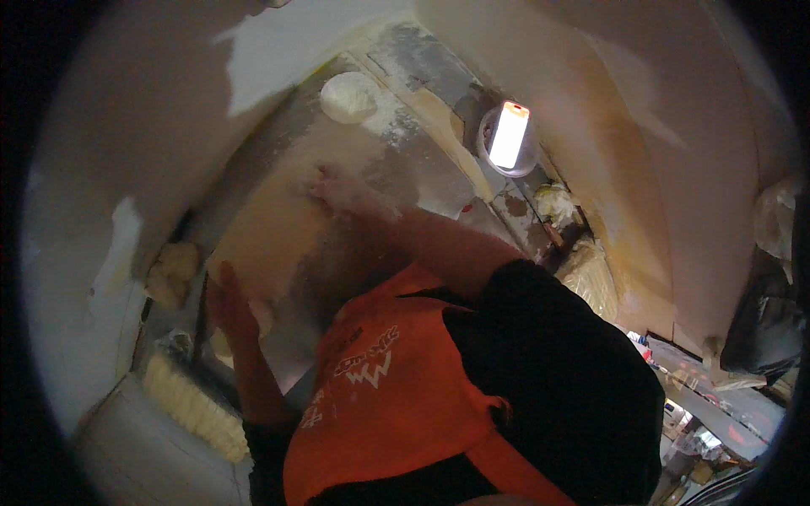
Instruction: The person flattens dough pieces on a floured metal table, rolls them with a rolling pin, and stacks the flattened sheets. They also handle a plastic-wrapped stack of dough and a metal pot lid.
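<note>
With twelve o'clock at the top of the view, a pale tan sheet, dough by its look, is spread on the worktop between nine and ten o'clock from the centre. The right hand is placed over the sheet toward half past ten, with its fingers seemingly bent; whether anything is held in that grip cannot be told in the dim light. The left hand is set near the sheet's edge, between eight and nine o'clock. Its fingers look straight and are pointed toward twelve, but the state of its grip is also hidden by shadow and cannot be told.

Beyond the right hand, between eleven and twelve o'clock, a round white dough ball is seen, with flour scattered just beside it. At half past one, a phone with a glowing screen is propped in a round clear tub. A pale lump is left at nine o'clock, and a ridged yellowish bundle is seen at eight. At three o'clock, another ridged bundle is partly covered by the black sleeve. An orange apron is worn.
</note>
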Tool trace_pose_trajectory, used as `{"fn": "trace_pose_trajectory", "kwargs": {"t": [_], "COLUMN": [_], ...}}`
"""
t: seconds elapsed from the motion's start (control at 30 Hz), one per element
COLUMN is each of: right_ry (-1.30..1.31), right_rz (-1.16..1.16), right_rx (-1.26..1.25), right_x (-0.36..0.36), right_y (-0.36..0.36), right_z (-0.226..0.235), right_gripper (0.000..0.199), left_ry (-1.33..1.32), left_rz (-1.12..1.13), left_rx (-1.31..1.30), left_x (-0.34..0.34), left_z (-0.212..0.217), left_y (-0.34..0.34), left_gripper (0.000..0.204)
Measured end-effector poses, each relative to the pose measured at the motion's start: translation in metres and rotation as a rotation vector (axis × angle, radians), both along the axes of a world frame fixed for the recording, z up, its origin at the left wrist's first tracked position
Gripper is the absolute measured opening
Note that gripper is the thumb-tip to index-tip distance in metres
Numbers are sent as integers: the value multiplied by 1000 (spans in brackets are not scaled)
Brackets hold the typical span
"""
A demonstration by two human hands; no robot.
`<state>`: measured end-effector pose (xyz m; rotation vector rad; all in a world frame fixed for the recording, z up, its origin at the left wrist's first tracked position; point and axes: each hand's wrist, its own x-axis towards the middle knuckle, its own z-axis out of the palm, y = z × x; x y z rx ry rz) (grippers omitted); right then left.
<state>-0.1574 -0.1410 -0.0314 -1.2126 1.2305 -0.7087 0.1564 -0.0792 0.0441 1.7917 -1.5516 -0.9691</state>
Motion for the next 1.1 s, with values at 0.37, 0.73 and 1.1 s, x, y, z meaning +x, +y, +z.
{"fn": "trace_pose_trajectory", "kwargs": {"t": [0.37,0.73,1.1], "right_ry": [525,375,278], "right_rz": [9,-149,-41], "right_rx": [-548,-464,-175], "right_x": [-41,-103,-147], "right_y": [-23,-87,-140], "right_z": [-44,-30,-37], "right_gripper": [26,41,35], "left_ry": [-427,99,-841], "left_rz": [73,376,231], "left_rx": [-206,96,-59], "left_x": [-9,-21,140], "left_z": [-88,-66,-130], "left_y": [-5,-13,94], "left_gripper": [46,40,37]}}
